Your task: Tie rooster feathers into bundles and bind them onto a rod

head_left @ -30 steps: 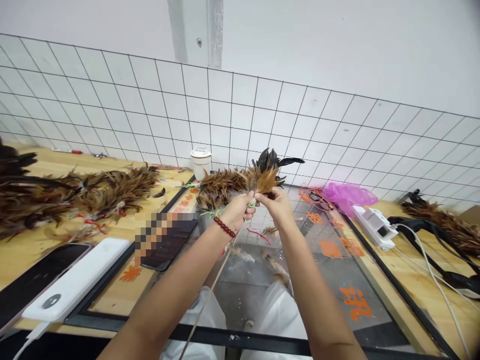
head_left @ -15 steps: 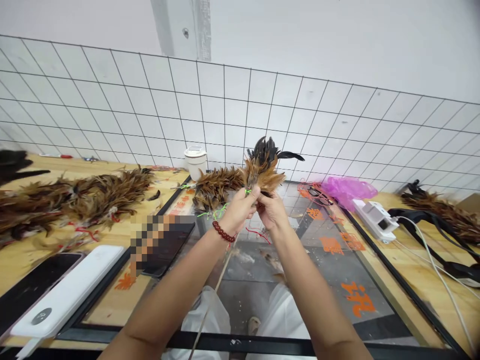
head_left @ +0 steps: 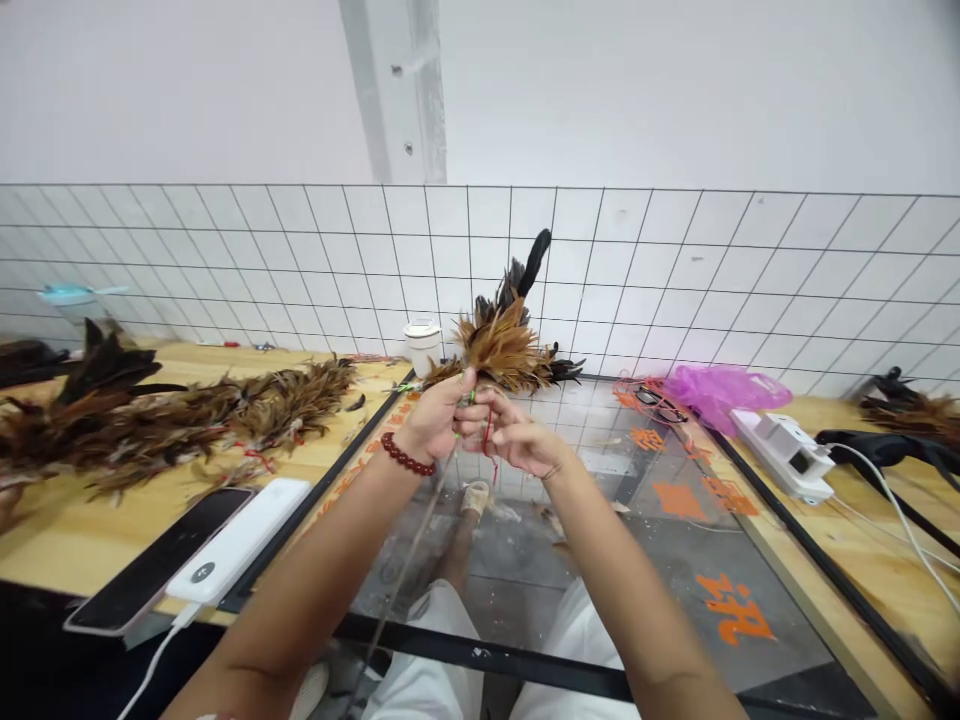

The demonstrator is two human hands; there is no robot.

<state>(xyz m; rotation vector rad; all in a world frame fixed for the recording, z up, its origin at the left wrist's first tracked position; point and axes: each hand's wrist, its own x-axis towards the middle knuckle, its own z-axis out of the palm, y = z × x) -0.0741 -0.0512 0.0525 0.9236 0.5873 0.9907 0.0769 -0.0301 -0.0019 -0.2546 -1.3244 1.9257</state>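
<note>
Over the glass tabletop (head_left: 645, 570), our left hand (head_left: 435, 420) clamps the feather bundle (head_left: 501, 350) at its quills; our right hand (head_left: 521, 450), at three o'clock, pinches red thread (head_left: 488, 438). Light, soft, crushable: we'd hold the quills.

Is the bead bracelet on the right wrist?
No, the bracelet circles the left wrist, just behind the left hand gripping the feathers.

Count: 1 feather bundle (head_left: 501, 345); 2 hands, left hand (head_left: 435, 420) and right hand (head_left: 521, 445); 1 phone (head_left: 161, 560); 1 power bank (head_left: 240, 540); 1 white cup (head_left: 424, 345); 1 pink bag (head_left: 712, 390).
</note>
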